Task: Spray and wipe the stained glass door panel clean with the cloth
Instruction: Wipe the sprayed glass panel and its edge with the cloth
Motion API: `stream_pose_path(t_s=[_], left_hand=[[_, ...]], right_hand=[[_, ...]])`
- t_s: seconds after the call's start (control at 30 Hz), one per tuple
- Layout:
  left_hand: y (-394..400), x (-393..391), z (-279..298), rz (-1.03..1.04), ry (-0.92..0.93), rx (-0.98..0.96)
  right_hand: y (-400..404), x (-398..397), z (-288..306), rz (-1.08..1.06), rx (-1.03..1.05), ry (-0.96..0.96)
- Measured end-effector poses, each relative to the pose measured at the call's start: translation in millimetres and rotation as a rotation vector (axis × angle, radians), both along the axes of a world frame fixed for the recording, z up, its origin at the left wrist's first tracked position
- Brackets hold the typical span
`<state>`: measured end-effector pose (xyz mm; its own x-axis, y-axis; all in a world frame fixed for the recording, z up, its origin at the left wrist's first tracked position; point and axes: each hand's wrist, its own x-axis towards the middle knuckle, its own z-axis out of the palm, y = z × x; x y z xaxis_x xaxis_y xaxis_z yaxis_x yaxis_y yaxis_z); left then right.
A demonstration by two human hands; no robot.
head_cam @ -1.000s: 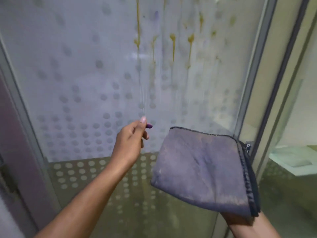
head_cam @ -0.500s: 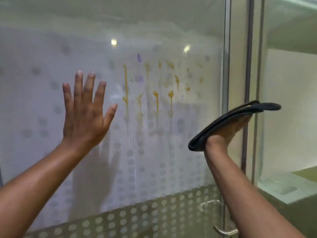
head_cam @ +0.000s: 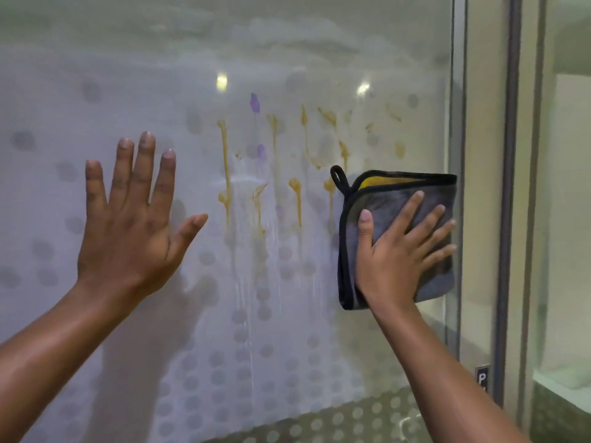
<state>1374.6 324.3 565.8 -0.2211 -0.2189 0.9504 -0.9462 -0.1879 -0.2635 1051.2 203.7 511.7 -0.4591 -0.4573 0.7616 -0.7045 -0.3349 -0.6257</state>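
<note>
The glass door panel [head_cam: 287, 59] fills the view, frosted with grey dots. Yellow-brown drip stains [head_cam: 225, 161] and purple smears [head_cam: 255, 103] run down its middle, with wet streaks below them. A folded grey cloth [head_cam: 441, 199] with black trim and a yellow inner side lies flat on the glass at the right, just right of the stains. My right hand [head_cam: 399, 251] presses it against the panel with spread straight fingers. My left hand [head_cam: 131, 225] rests flat on the glass to the left of the stains, fingers spread.
The door's metal frame [head_cam: 460, 187] runs vertically just right of the cloth, with a dark seal strip [head_cam: 508, 187] beyond it. A small label [head_cam: 482, 378] sits low on the frame. A pale ledge [head_cam: 563, 382] shows at the lower right.
My right hand turned the cloth from edge-on in the air to flat against the glass beside the stains. My left hand stays flat on the panel. The view moved closer.
</note>
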Motion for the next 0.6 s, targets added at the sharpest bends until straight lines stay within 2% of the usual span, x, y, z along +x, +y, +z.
stream_pose_path(t_s=[0.1,0.4,0.5,0.6], left_hand=[[3,-4,-1,0.014,0.014,0.006],[5,-6,0,0.046,0.020,0.021],[1,2,1,0.020,-0.014,-0.003],[-8,11,0,-0.039,-0.019,-0.015]], right_hand=[[-7,-11,-2,-0.005,-0.072,0.057],[-19,-6,-11,0.060,-0.209,0.045],[-7,12,-34,0.088,-0.206,0.055],[7,36,-86,0.091,-0.186,0.181]])
